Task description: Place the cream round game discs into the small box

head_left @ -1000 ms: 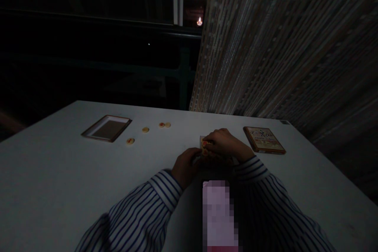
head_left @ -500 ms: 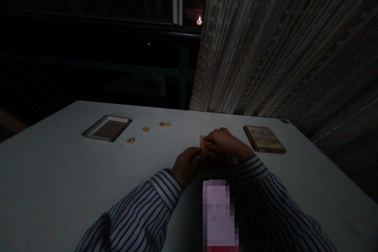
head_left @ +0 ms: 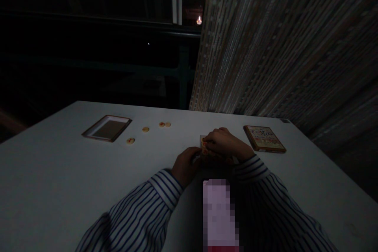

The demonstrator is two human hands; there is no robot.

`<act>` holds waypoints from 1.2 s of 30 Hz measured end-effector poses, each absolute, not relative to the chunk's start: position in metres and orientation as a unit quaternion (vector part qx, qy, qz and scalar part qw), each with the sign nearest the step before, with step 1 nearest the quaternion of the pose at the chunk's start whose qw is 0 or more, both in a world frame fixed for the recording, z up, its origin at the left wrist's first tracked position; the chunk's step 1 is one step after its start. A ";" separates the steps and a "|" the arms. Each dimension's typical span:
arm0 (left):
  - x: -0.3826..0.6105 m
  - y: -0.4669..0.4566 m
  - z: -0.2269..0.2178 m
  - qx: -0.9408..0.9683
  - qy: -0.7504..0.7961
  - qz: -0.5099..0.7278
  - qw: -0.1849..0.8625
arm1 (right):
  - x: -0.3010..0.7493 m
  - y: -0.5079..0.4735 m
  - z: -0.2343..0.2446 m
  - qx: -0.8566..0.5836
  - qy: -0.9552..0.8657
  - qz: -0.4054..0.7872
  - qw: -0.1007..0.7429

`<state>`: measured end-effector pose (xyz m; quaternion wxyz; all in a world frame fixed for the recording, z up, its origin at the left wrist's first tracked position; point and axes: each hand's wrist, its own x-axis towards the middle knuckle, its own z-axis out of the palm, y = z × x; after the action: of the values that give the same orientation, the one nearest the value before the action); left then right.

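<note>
In the middle of the white table (head_left: 97, 177) a small tray (head_left: 201, 138) holds round wooden xiangqi pieces (head_left: 204, 152) with red marks. My left hand (head_left: 185, 164) curls at the tray's left side, thumb and fingers closed on its edge. Over the tray bends my right hand (head_left: 223, 143), its fingertips closed on a piece near the left end. The palm hides most of the other pieces, and dim light blurs the detail.
Loose xiangqi pieces (head_left: 145, 129) lie left of centre, beside an open shallow box (head_left: 110, 128). A printed box (head_left: 265, 139) rests at the right. A phone-like thing with a pixelated pink face (head_left: 219, 212) is in front of me. A string curtain (head_left: 236, 47) hangs behind the table.
</note>
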<state>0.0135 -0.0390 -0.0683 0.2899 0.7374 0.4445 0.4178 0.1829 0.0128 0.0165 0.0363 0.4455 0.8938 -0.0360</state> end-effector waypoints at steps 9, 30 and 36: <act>0.013 -0.040 -0.064 0.738 0.454 0.406 0.291 | 0.180 0.013 0.017 0.440 0.896 -0.032 0.046; 0.014 -0.039 -0.067 0.730 0.447 0.426 0.293 | 0.190 0.011 0.030 0.460 0.888 -0.003 0.017; 0.012 -0.038 -0.068 0.721 0.470 0.435 0.263 | 0.200 0.009 0.044 0.485 0.874 0.019 0.017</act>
<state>0.0116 -0.0376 -0.0681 0.2632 0.7215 0.4704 0.4347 0.2001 0.0085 0.0442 0.0169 0.4847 0.8743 0.0187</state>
